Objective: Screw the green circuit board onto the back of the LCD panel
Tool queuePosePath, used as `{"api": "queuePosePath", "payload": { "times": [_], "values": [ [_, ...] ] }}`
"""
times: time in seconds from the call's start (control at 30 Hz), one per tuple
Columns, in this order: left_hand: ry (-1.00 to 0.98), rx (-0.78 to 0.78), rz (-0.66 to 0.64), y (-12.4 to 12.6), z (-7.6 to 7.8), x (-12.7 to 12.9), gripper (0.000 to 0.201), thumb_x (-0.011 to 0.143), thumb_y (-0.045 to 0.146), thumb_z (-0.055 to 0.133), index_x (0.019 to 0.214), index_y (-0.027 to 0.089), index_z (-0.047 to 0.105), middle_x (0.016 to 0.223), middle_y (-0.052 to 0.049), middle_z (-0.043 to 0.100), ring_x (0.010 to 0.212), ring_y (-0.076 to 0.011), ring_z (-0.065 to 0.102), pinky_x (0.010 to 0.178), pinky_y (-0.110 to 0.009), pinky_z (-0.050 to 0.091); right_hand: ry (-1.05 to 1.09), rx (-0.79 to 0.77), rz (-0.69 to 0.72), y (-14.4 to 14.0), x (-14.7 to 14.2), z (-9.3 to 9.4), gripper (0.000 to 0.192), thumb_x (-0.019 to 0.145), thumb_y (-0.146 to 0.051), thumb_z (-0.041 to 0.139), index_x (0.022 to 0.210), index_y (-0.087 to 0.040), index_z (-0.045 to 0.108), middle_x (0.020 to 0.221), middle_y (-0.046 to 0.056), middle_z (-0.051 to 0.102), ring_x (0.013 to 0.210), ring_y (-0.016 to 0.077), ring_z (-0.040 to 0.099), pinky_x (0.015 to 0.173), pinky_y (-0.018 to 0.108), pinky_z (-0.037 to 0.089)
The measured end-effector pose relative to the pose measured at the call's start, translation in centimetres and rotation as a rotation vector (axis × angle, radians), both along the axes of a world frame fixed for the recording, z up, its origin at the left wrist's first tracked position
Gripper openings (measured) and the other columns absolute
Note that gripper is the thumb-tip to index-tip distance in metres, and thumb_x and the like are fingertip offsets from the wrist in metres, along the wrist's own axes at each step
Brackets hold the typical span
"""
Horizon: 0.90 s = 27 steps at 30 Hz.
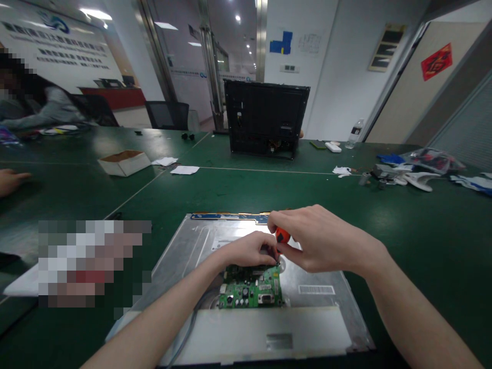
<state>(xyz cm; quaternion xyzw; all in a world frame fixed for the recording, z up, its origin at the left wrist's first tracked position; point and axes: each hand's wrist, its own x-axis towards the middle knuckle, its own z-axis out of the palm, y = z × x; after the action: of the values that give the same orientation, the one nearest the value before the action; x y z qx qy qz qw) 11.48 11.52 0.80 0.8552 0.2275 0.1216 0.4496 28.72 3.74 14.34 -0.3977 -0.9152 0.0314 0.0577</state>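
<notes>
Gripping the orange-handled screwdriver (282,237) from above, the right hand (323,241) has its fingers closed narrowly round the handle, and the tool's long axis runs steeply down and slightly away from the wrist to a tip at the top right corner of the green circuit board (251,289). The left hand (248,250) rests just beside that tip on its left, fingers curled down onto the board's upper edge; whether they pinch anything I cannot tell. The board lies on the metal back of the monitor panel (319,307), flat on the green bench (423,230).
</notes>
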Motion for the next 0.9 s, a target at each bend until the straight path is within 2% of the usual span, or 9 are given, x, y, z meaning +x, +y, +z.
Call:
{"api": "queuePosePath", "payload": {
  "times": [0.3,0.5,0.63,0.9],
  "values": [
    [0.029,0.010,-0.020,0.09,0.06,0.06,0.013,0.071,0.008,0.063,0.080,0.015,0.069,0.077,0.000,0.068,0.073,-0.0159,0.062,0.068,-0.023,0.047,-0.058,0.080,-0.049,0.44,-0.14,-0.05,0.008,0.090,-0.028,0.051,0.088,-0.021,0.054,0.080,0.000,0.066,0.062,0.0122,0.053,0.051,0.026,0.021],
    [0.025,0.036,-0.014,0.09,-0.15,-0.01,0.008,0.073,0.012,0.065,0.080,0.015,0.067,0.076,0.000,0.066,0.073,-0.0162,0.061,0.065,-0.022,0.046,-0.052,0.054,-0.042,0.02,-0.08,0.18,0.006,0.087,-0.026,0.053,0.087,-0.020,0.054,0.082,0.001,0.064,0.062,0.0125,0.052,0.052,0.027,0.022],
    [0.014,0.052,-0.017,0.02,-0.31,-0.10,0.008,0.075,0.016,0.067,0.083,0.014,0.067,0.079,-0.002,0.067,0.077,-0.0176,0.061,0.070,-0.024,0.047,-0.035,0.033,-0.016,-0.20,0.06,0.25,0.004,0.084,-0.021,0.052,0.087,-0.019,0.053,0.083,0.001,0.062,0.062,0.0125,0.048,0.052,0.027,0.023],
    [0.029,0.007,-0.004,-0.04,0.19,0.05,0.011,0.068,0.008,0.066,0.077,0.014,0.066,0.074,0.000,0.065,0.072,-0.0164,0.060,0.067,-0.024,0.046,-0.058,0.072,-0.056,0.08,-0.18,0.00,0.007,0.090,-0.024,0.050,0.086,-0.020,0.054,0.080,0.000,0.063,0.060,0.0116,0.049,0.051,0.026,0.020]
  ]
}}
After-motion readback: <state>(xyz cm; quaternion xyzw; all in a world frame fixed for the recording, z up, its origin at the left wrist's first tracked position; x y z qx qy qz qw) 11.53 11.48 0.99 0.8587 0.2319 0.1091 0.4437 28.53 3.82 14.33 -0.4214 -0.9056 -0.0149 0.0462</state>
